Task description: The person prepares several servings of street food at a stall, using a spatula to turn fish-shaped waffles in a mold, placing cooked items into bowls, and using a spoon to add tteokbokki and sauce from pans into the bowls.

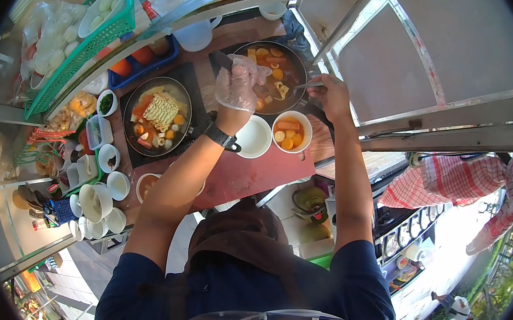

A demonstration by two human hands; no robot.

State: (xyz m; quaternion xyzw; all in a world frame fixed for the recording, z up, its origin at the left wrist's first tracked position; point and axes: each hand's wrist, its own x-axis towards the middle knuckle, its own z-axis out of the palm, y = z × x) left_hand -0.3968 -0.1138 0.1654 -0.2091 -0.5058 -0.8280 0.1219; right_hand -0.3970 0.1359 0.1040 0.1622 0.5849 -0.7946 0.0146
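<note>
My left hand (240,82), in a clear plastic glove, grips a black handle (220,59) at the near left side of a frying pan (306,67). The utensil's far end is hidden behind the hand. In my bare right hand (334,96) is a thin metal utensil (307,86) whose tip reaches into the pan's red broth. Beside that tip lies a pale curled piece of food (281,90) among sausage and round slices. Below the pan stand a white bowl (254,137) and a white tub of sausage pieces and round slices in broth (292,132).
A second pan (158,116) with a dry noodle block sits at left. Several small white bowls (118,186) line the counter's left edge. A green basket (81,50) with eggs and a knife (197,4) are on the shelf above. Checked cloths (460,184) hang at right.
</note>
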